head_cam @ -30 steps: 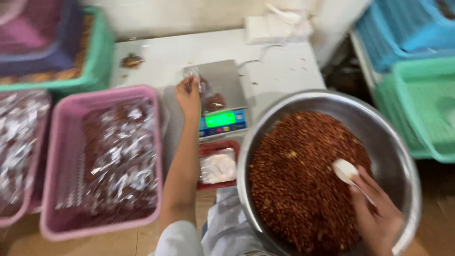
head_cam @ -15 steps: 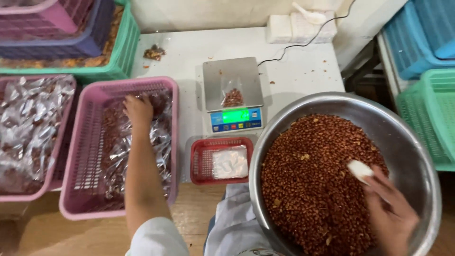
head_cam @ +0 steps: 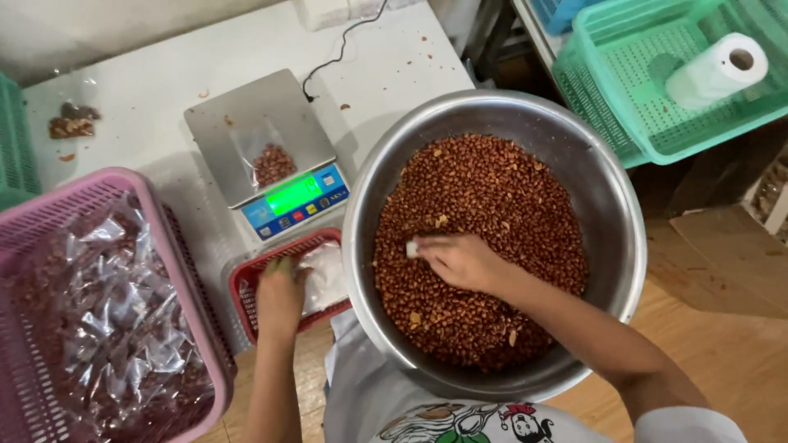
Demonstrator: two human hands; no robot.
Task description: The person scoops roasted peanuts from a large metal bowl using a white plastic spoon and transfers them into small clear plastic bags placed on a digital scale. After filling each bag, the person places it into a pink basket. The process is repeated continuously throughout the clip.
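A big steel bowl (head_cam: 611, 205) full of red-brown peanuts (head_cam: 509, 197) rests on my lap. My right hand (head_cam: 460, 261) lies in the peanuts, closed on a small white scoop (head_cam: 413, 248). My left hand (head_cam: 281, 297) reaches into a small red basket (head_cam: 246, 287) holding a stack of clear plastic bags (head_cam: 328, 275); its fingers rest on them. Beyond the basket a digital scale (head_cam: 263, 139) with a lit green display carries a small clear bag with a few peanuts (head_cam: 271, 162).
A pink basket (head_cam: 123, 184) with several filled clear bags stands at left. A green basket (head_cam: 624, 90) holding a paper roll (head_cam: 716, 70) sits at upper right. Peanut scraps (head_cam: 72, 121) lie on the white table (head_cam: 394, 74). The scale's cable runs to the back.
My left hand moved from the scale to the pink basket, then to the small red basket. My right hand brought the scoop from the bowl's right side to its middle.
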